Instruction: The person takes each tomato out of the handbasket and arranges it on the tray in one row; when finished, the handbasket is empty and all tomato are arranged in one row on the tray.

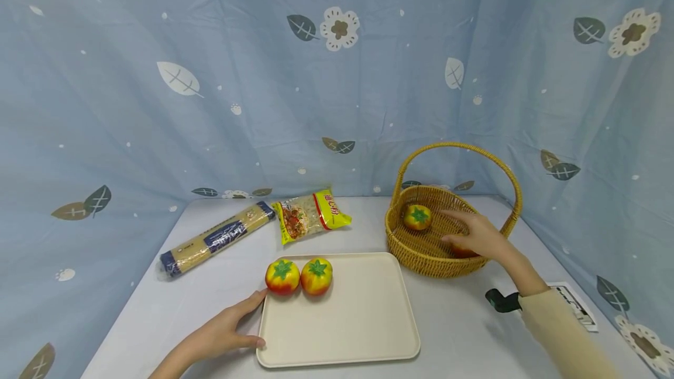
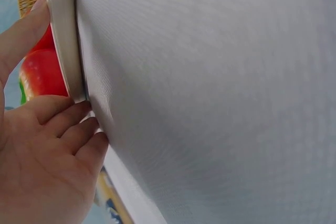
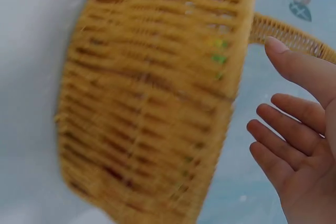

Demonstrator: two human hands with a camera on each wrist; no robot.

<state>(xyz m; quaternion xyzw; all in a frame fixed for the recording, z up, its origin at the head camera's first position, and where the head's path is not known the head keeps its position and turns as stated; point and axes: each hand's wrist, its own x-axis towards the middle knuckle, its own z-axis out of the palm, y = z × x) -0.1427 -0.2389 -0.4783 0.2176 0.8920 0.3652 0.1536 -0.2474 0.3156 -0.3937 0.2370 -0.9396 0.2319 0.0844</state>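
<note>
- Pale blue curtain point(image 1: 263, 86), printed with leaves and flowers, is hanging behind a white table point(image 1: 453, 332).
- Inside the wicker basket point(image 1: 421, 262), the far fruit point(image 1: 418, 217) is showing its green leafy cap, while the near fruit point(image 1: 463, 252) is lying partly hidden beneath the right hand point(image 1: 481, 235).
- That right hand is hovering with thumb and fingers well apart, holding nothing.
- The left hand point(image 1: 223, 329) is spreading loosely along the left rim of the cream tray point(image 1: 363, 314), touching its edge rather than clasping it.
- Both basket fruits are looking glossy and firm, so probably light, smooth and a little slippery; their round sides are offering a surer hold than the cap.
- The tray is appearing stiff and shallow, its raised rim giving fingers a natural edge.
- Two matching fruits point(image 1: 316, 276) are sitting side by side in the tray's far left corner.
- Standing in the way, the arched handle point(image 1: 453, 145) is curving over the basket, and the woven rim is ringing the fruits.
- Farther back, a noodle bag point(image 1: 310, 215) and a long pasta pack point(image 1: 216, 240) are lying clear of both hands.
</note>
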